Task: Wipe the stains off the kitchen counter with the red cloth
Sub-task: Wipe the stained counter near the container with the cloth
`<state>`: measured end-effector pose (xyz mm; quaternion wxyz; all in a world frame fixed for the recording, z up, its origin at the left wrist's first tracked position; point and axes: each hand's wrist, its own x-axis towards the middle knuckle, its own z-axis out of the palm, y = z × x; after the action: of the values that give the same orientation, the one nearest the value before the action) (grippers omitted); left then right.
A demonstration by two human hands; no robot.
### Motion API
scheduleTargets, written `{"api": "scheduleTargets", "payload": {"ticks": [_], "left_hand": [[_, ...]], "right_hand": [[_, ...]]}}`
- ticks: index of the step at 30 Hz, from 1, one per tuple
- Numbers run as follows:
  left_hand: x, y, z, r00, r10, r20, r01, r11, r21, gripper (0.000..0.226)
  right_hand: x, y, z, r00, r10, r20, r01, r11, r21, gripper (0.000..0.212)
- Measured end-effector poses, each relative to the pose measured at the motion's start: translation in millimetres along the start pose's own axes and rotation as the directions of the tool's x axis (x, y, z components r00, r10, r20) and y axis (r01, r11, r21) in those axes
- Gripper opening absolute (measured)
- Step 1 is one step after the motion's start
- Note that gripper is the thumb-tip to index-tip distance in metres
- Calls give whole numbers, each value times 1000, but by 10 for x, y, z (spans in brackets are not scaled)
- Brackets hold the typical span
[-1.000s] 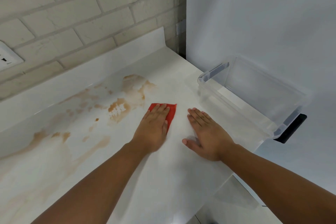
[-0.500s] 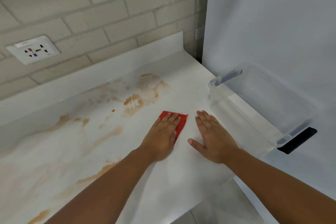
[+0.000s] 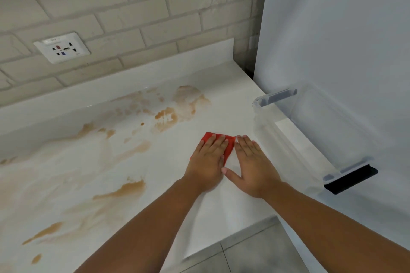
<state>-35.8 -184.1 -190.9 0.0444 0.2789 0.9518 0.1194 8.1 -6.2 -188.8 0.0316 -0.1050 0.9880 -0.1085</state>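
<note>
The white stone kitchen surface (image 3: 221, 217) fills the view, smeared with brown stains (image 3: 166, 117) from 12 round to 8 o'clock. A clear plastic storage bin (image 3: 276, 96) stands at 3 o'clock. Near centre the left hand (image 3: 209, 157) presses the folded red cloth (image 3: 230, 146), grip flat with fingers straight. The right hand (image 3: 251, 162) lies flat on the surface just beside it, at its 3 o'clock, holding nothing.

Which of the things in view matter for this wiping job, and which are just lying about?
For the job: red cloth, pressed flat under the left hand; brown stains; counter.
Lying about: clear bin to the right; wall socket.
</note>
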Motion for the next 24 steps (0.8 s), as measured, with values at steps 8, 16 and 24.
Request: {"api": "scheduleTargets", "payload": {"ticks": [8, 16, 24], "left_hand": [[-180, -326, -107, 992, -122, 7, 122, 992, 7, 59], [281, 496, -5, 991, -134, 25, 133, 991, 16, 54], [-227, 792, 225, 987, 149, 52, -150, 989, 11, 55]], "right_hand": [[-465, -71, -72, 997, -70, -38, 73, 994, 80, 82], [-1231, 204, 69, 963, -240, -125, 248, 968, 50, 60], [-1532, 395, 17, 868, -422, -260, 450, 891, 55, 38]]}}
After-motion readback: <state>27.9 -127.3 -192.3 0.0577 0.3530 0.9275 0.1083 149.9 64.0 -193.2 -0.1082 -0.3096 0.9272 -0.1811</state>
